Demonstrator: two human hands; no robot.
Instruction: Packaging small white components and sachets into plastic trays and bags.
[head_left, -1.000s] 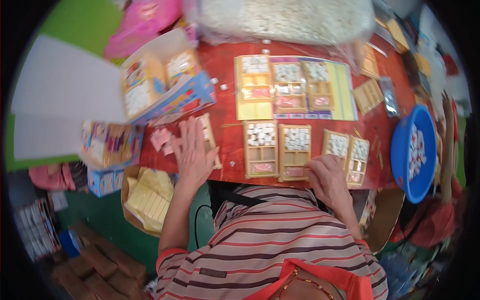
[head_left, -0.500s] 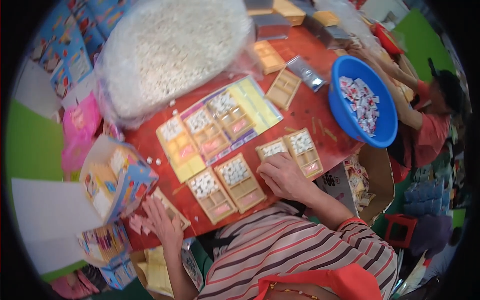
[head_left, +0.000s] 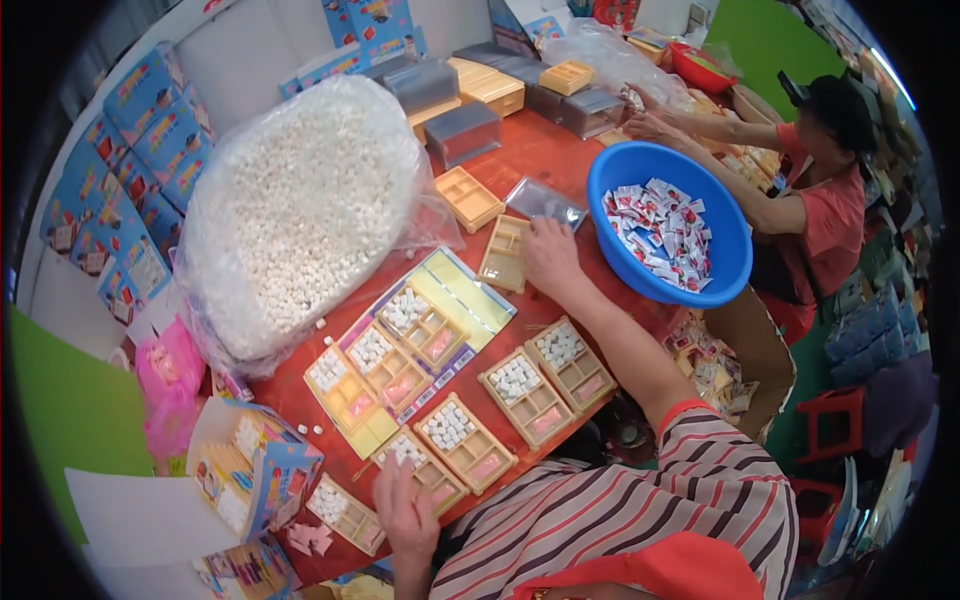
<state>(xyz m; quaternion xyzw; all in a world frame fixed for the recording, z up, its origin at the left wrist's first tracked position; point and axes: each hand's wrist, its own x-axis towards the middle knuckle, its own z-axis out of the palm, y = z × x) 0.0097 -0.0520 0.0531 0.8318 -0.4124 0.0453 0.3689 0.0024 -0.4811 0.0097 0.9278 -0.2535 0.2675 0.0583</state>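
My right hand (head_left: pixel 550 260) is stretched across the table, fingers extended beside the right edge of a divided beige tray (head_left: pixel 503 255) with no white pieces in it. Just beyond the fingertips lies a clear plastic cover (head_left: pixel 545 203). My left hand (head_left: pixel 407 515), fingers spread, is over the near part of a filled tray (head_left: pixel 432 472) and partly hides it. Similar trays of small white pieces and pink items stand around it: one to its left (head_left: pixel 345 513), one to its right (head_left: pixel 465 443), and a pair (head_left: pixel 545 382) farther right.
A big plastic bag of white pieces (head_left: pixel 310 210) fills the far left. Three trays rest on a yellow-purple printed sheet (head_left: pixel 475 300). A blue basin (head_left: pixel 740 240) of small packets stands right, near a co-worker (head_left: pixel 825 190). An opened printed box (head_left: pixel 270 480) sits left.
My right hand has left the pair of trays and reached away to the beige tray at the back. My left hand has shifted right from the leftmost tray. The view has turned.
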